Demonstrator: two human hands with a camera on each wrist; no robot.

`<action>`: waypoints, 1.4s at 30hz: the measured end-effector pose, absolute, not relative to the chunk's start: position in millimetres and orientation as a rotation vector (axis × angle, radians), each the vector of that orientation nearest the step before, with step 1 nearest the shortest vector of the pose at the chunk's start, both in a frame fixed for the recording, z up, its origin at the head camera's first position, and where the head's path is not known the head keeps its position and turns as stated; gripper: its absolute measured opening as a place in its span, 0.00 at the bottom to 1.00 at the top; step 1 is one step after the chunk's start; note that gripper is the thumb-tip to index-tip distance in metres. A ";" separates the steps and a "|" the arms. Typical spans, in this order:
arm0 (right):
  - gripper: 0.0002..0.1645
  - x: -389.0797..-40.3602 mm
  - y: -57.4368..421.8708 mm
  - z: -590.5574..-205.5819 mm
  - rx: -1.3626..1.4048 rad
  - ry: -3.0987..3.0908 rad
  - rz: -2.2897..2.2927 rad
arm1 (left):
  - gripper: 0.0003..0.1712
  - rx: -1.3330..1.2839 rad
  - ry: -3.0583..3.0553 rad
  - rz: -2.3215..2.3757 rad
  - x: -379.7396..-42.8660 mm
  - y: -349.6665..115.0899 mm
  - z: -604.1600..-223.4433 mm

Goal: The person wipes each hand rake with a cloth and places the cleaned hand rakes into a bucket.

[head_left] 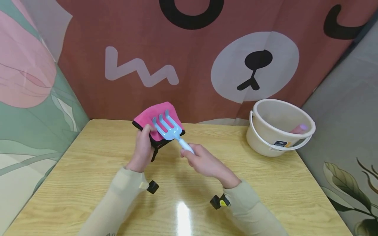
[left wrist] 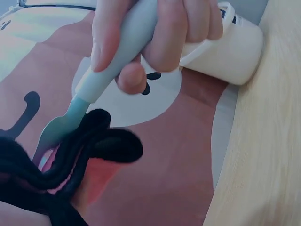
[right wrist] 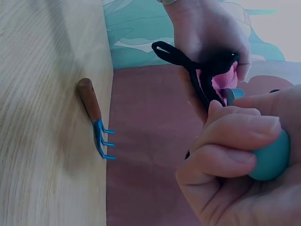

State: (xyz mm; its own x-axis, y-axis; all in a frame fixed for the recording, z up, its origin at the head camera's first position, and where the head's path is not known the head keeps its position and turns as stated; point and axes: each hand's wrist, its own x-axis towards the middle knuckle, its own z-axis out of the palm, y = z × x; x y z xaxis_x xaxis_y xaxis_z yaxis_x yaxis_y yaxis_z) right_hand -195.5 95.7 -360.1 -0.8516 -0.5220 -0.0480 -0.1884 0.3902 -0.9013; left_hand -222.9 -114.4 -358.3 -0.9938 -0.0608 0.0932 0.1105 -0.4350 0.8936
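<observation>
My left hand (head_left: pixel 141 149) holds a folded pink cloth (head_left: pixel 156 113) with black edging and a hanging black loop, the thumb lying over its front. The right hand (head_left: pixel 203 160) grips the pale handle of a light blue hand fork (head_left: pixel 170 133), whose tines point up and away against the pink side of the cloth. Seen from the left wrist, the fork's handle (left wrist: pixel 117 52) slants down into the folds of the black edging (left wrist: pixel 70 155). Both hands are above the wooden table.
On the table in the right wrist view lies a small blue rake (right wrist: pixel 99 136) with a brown handle; the head view does not show it. A cream bucket (head_left: pixel 264 144) at the back right contains a pink and purple item (head_left: pixel 299 128). Printed fabric (head_left: pixel 195 91) hangs behind the table.
</observation>
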 end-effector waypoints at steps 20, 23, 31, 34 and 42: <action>0.18 -195.3 95.7 -358.7 -0.586 2.349 -1.517 | 0.18 -0.124 -1.857 -2.580 -214.2 -105.9 -371.3; 0.18 -195.8 96.2 -359.8 -0.583 2.344 -1.532 | 0.17 -0.149 -1.891 -2.567 -213.5 -103.6 -374.0; 0.21 -200.5 94.5 -362.3 -0.652 2.331 -1.592 | 0.11 -0.279 -2.012 -2.517 -208.0 -90.6 -378.6; 0.20 -201.3 93.8 -361.8 -0.649 2.326 -1.608 | 0.09 -0.295 -1.984 -2.543 -206.2 -86.1 -379.4; 0.20 -200.5 93.1 -363.4 -0.607 2.342 -1.574 | 0.14 -0.260 -1.832 -2.655 -205.6 -83.5 -380.7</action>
